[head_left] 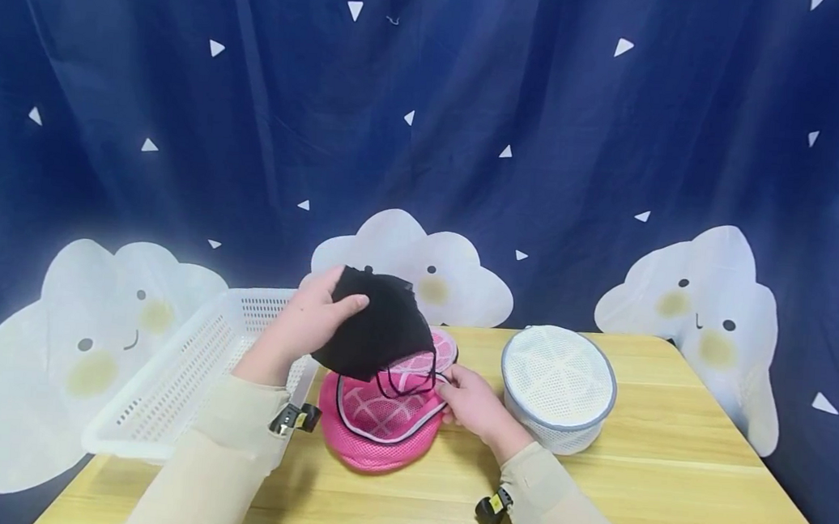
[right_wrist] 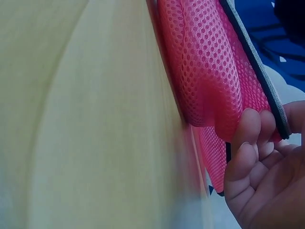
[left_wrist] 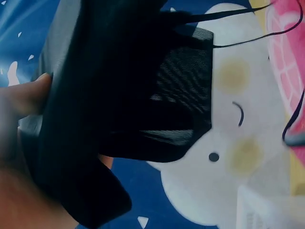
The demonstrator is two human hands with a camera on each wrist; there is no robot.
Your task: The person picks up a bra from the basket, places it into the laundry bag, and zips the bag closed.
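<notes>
My left hand [head_left: 311,314] grips a black bra [head_left: 378,328] with thumb and fingers, above a pink mesh laundry bag [head_left: 377,451]. In the left wrist view the bra [left_wrist: 114,90] shows a sheer mesh panel and thin straps, which trail toward the bag. The bag sits on the table with its round zippered lid tipped back. My right hand [head_left: 478,404] pinches the bag's zipper edge at its right side. Seen from the right wrist, the fingers [right_wrist: 248,126] hold the pink mesh [right_wrist: 209,62] by its dark-and-grey zipper trim.
A white perforated plastic basket [head_left: 163,382] stands at the left of the wooden table [head_left: 675,475]. To the right of my right hand is a round white mesh laundry bag [head_left: 561,377] with grey trim. A dark blue curtain [head_left: 461,78] with cloud prints hangs behind.
</notes>
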